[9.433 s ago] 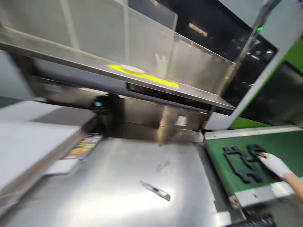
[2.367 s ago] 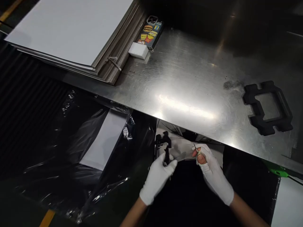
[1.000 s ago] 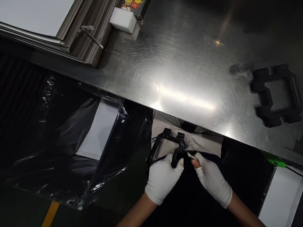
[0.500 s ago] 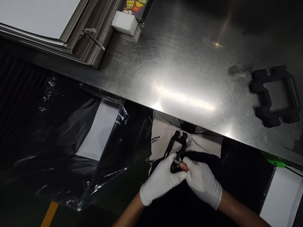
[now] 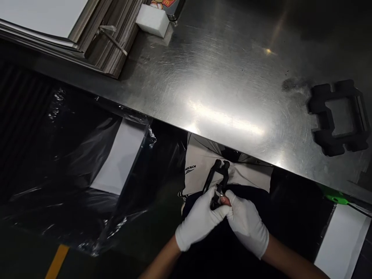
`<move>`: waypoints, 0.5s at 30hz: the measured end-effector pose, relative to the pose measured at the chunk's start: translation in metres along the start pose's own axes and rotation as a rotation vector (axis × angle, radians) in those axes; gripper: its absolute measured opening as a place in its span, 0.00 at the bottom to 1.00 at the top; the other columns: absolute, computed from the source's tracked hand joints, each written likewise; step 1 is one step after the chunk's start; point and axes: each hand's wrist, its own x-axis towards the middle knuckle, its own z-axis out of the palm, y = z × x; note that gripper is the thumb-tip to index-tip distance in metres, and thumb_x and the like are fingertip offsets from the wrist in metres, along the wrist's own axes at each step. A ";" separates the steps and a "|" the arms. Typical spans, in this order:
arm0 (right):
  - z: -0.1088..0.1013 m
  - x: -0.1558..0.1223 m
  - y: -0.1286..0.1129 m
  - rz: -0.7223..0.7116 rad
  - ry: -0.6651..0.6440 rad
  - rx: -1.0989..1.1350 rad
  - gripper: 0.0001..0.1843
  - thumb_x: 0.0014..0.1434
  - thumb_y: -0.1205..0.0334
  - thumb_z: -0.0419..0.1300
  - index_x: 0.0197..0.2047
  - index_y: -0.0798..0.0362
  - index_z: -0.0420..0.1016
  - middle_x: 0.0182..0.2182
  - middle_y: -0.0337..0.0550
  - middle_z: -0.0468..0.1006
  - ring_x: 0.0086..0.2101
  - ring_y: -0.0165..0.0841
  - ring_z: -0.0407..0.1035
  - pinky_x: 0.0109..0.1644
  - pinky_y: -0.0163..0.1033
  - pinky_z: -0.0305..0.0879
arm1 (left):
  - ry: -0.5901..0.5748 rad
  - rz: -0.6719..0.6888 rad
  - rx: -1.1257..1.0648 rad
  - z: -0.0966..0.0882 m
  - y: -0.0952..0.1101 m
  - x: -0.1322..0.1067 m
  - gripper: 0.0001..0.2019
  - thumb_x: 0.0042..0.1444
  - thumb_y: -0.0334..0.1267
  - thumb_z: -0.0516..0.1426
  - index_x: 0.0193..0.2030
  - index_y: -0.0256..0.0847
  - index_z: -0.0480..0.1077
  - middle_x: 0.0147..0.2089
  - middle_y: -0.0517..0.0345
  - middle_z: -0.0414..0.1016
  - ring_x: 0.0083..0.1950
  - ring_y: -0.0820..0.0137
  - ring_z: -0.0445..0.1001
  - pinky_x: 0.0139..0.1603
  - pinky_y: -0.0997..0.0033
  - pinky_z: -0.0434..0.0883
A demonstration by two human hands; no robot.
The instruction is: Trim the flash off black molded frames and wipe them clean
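Note:
Both my hands wear white gloves and meet below the front edge of the steel table (image 5: 226, 85). My left hand (image 5: 200, 221) grips a black plastic frame part (image 5: 216, 176), held edge-on so it points up toward the table edge. My right hand (image 5: 247, 226) is pressed against the lower end of that part, pinching a small metal blade (image 5: 220, 193) of which only a glint shows. A second black frame part (image 5: 338, 116) lies flat on the table at the far right.
A stack of white and grey sheets (image 5: 58, 27), a white block (image 5: 152, 23) and a phone (image 5: 168, 4) sit at the table's back left. A black plastic bag with a white sheet (image 5: 119, 155) lies lower left. A green object (image 5: 334, 197) is at the right edge.
The part has been turned from flat to edge-on in my left hand. My right hand has closed in from the right and now touches the part's lower end.

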 end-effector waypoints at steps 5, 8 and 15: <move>-0.005 -0.003 0.001 0.037 0.059 0.069 0.24 0.82 0.43 0.41 0.42 0.48 0.67 0.29 0.39 0.78 0.26 0.35 0.74 0.31 0.36 0.63 | -0.013 0.000 -0.079 0.001 0.000 -0.001 0.13 0.64 0.48 0.65 0.45 0.42 0.73 0.45 0.54 0.77 0.47 0.60 0.74 0.53 0.59 0.73; -0.021 -0.012 0.008 -0.016 0.061 0.176 0.31 0.80 0.34 0.39 0.38 0.47 0.65 0.28 0.37 0.74 0.27 0.33 0.71 0.32 0.36 0.65 | 0.009 -0.038 -0.140 -0.008 -0.001 -0.006 0.17 0.65 0.53 0.66 0.47 0.41 0.72 0.44 0.55 0.74 0.44 0.62 0.73 0.48 0.63 0.73; -0.065 -0.038 0.042 -0.047 -0.065 0.231 0.28 0.78 0.32 0.47 0.42 0.46 0.69 0.35 0.40 0.77 0.33 0.35 0.73 0.37 0.38 0.71 | -0.043 0.009 -0.494 -0.065 0.010 -0.042 0.27 0.74 0.63 0.54 0.40 0.39 0.74 0.22 0.67 0.57 0.22 0.74 0.55 0.28 0.71 0.58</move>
